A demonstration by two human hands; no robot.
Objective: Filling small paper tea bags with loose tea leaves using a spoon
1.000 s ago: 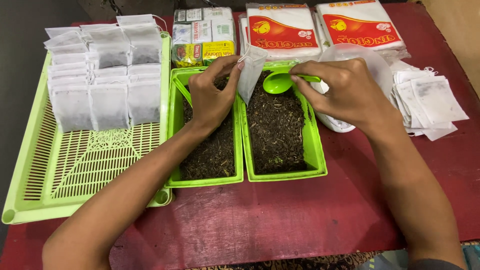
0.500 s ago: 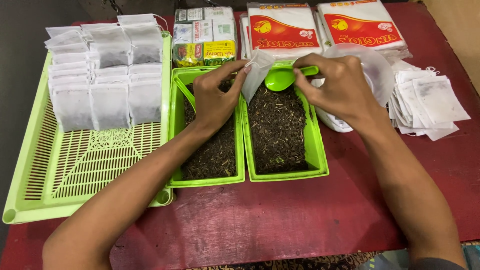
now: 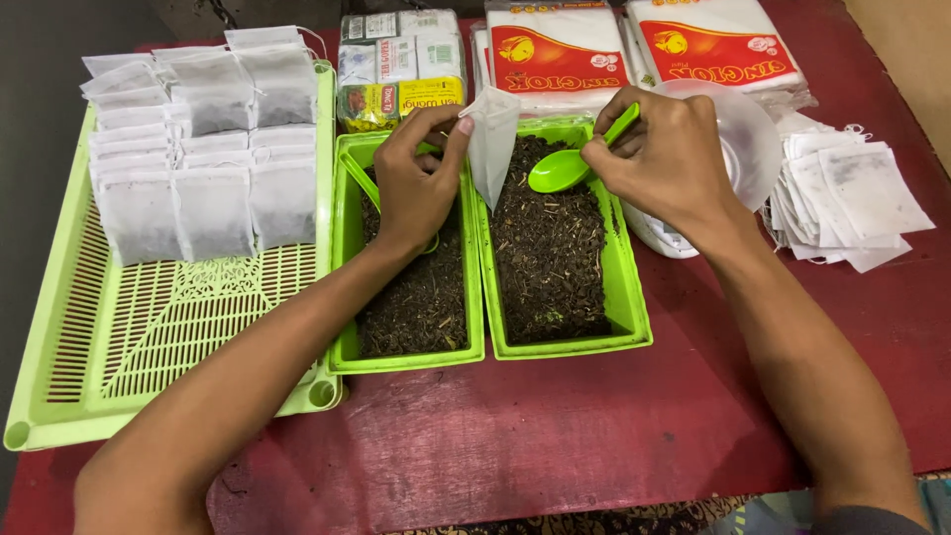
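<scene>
2 green trays of dark loose tea are sitting side by side nearest to us on the red counter, and we are working over their far ends. We are holding our left hand above the left tray, its fingers pinching the top corner of a small white filter bag, which is hanging point-down over the wall between the 2 trays. We are gripping a green plastic spoon with our right hand, the fingers pressed together around the handle, the bowl tilted just beside the bag and above the tea in the right tray. Left of the trays, a pale green slatted basket is carrying rows of filled white bags at its far half. Right of our right hand, a clear round lid is resting partly under our wrist, and beyond it a loose pile of empty bags is lying on the counter. Farthest from us, 2 red-and-white packets and a wrapped bundle of tea boxes are lining the back edge.
</scene>
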